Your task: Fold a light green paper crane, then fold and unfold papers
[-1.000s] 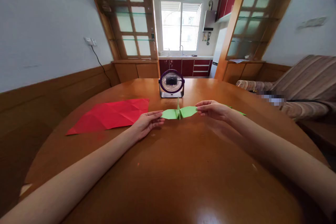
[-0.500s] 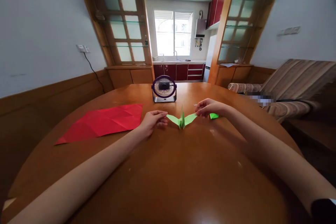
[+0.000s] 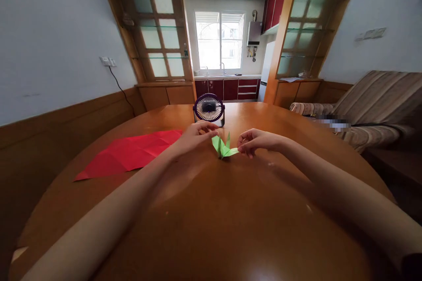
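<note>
A light green origami crane (image 3: 223, 151) stands on the wooden table, turned at an angle, its points sticking up and outward. My right hand (image 3: 255, 141) pinches the tip on its right side between thumb and fingers. Just above the crane's left part, my left hand (image 3: 201, 135) hovers with fingers stretched out and a gap between thumb and fingers; whether it touches the paper is hard to make out.
A creased red paper sheet (image 3: 127, 153) lies at the left, partly behind my left forearm. A small purple and black fan (image 3: 209, 108) stands beyond the crane. Right of the table (image 3: 211, 219) is a striped armchair (image 3: 369, 101).
My left hand has let go of the crane's left wing and risen. The crane has turned, its right tip still in my right hand. The small bright green piece is now hidden.
</note>
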Available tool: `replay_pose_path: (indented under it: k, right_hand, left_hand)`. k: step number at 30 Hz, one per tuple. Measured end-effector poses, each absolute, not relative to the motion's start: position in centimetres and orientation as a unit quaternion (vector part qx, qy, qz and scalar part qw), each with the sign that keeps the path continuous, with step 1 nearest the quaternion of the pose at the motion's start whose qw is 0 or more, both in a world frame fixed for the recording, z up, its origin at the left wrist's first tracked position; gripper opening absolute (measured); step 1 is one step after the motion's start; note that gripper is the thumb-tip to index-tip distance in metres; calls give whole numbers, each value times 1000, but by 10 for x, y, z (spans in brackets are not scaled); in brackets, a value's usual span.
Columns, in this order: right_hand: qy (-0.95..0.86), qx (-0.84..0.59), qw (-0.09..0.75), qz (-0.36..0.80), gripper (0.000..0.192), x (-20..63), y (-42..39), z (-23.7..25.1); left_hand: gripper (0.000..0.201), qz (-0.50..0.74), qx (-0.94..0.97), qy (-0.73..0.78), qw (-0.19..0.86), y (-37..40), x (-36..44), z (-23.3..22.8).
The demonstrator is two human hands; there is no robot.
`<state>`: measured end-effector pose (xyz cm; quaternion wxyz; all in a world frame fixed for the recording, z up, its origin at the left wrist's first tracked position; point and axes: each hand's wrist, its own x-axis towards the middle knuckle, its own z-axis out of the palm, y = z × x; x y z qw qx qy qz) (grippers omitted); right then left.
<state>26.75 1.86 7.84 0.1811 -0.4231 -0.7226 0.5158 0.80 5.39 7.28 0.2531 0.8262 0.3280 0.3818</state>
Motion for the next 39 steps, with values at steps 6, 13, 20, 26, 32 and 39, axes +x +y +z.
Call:
replay_pose_path:
  k: [6,13,20,26,32,39]
  right_hand:
    - [-743,-378,164,527,28,258,8,82]
    - [-760,-403,319,397,29,251,10,78]
    - [-756,-415,447,238,19,247,18,65]
    - [-785,-404,370,288,19,244,15,57]
    - [-773,-402,364,329,18,242,14,55]
    - [-637,-463,427,445,16,238,16,49]
  left_hand:
    - [32,281,898,256,224,44,14,71]
    - [23,309,878,266,252,46,17,63]
    - [22,318,854,259,319,41,17,67]
    - [21,258,881,240,317,36,16,69]
    - [19,293,861,260,323,39,18,63]
    - [18,392,749,331,419,46,17,68]
